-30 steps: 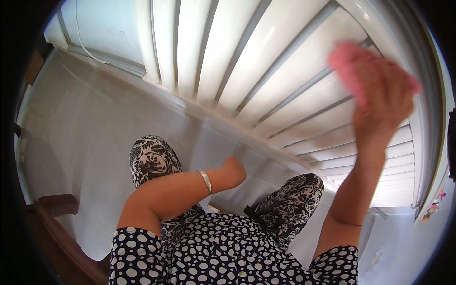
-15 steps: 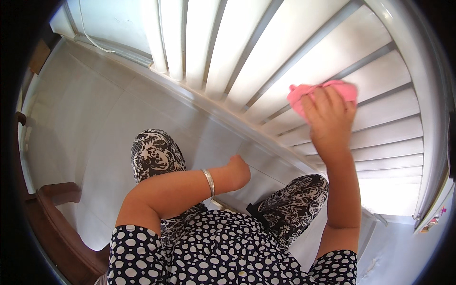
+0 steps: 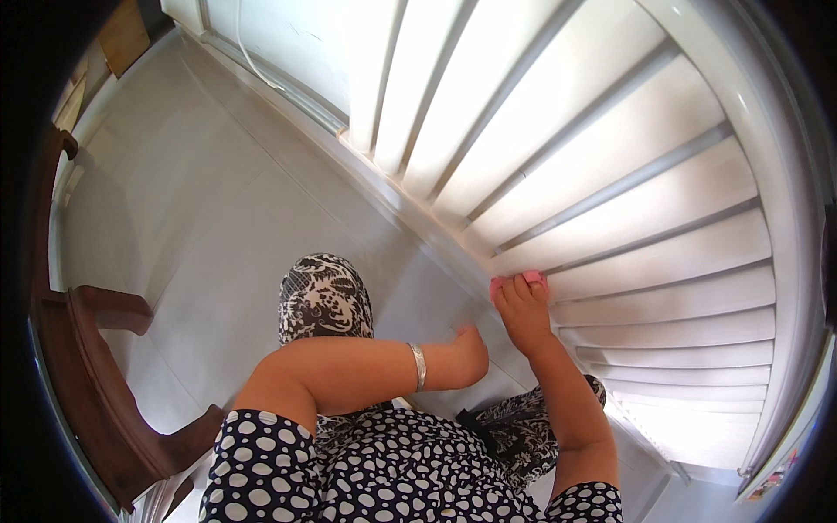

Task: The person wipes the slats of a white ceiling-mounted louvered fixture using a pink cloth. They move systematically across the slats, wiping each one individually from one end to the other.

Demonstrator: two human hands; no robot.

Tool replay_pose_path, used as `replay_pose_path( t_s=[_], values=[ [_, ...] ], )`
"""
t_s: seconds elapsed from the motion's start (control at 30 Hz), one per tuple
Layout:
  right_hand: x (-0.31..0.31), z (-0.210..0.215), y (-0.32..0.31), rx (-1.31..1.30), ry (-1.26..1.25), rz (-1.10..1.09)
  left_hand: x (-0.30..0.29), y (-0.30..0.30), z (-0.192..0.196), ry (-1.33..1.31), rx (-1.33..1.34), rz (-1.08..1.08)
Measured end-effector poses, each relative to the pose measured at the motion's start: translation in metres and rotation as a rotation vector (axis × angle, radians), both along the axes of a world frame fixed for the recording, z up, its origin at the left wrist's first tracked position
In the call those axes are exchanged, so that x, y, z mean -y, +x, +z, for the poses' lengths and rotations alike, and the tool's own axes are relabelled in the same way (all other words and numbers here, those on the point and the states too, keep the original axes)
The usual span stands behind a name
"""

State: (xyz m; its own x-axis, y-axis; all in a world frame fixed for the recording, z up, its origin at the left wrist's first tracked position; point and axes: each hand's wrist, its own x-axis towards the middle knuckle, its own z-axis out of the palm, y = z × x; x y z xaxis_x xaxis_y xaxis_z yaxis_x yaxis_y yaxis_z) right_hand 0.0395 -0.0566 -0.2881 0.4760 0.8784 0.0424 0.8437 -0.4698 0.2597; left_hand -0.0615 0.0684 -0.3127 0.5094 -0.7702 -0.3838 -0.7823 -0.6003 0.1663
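Observation:
My right hand (image 3: 524, 317) is closed over a pink cloth (image 3: 534, 278), pressing it against the lower end of a white slat. Much of the cloth is hidden under my fingers. The slats (image 3: 602, 183) stand side by side with narrow gaps and end at a low white bottom rail (image 3: 434, 224). My left hand (image 3: 471, 356), a silvery bangle on its wrist, hangs in front of my body over the floor and touches nothing I can see. Its fingers curl inward and are mostly hidden.
Grey tiled floor (image 3: 227, 227) lies between me and the slats. A dark brown wooden piece of furniture with a curved arm (image 3: 113, 392) stands at the left. A white cable (image 3: 253, 61) hangs by the panel at the top left. My knee (image 3: 324, 296) in patterned trousers juts forward.
My right hand has moved the pink cloth down and left along the slats, from mid-slat to the bottom end. The view has shifted, and my left hand appears slightly farther right and lower.

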Motion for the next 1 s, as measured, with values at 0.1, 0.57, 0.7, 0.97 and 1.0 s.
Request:
replay_pose_path(
  t_s=[0.1,0.57,0.7,0.97,1.0],
  values=[
    [-0.013,0.012,0.002,-0.207,0.09,-0.016,0.002,-0.002,-0.001,0.018,-0.02,0.047],
    [-0.208,0.314,0.079,0.745,0.543,0.261,-0.004,0.034,0.0,0.01,-0.157,0.073],
    [-0.245,0.305,0.122,0.763,0.412,0.283,-0.004,0.033,0.009,-0.005,-0.177,0.103],
    [-0.273,0.173,0.144,0.482,0.201,0.302,0.002,0.032,-0.001,-0.055,-0.155,0.139],
    [-0.274,0.154,0.142,0.449,0.167,0.298,0.0,0.033,0.006,-0.057,-0.159,0.133]
  ],
)
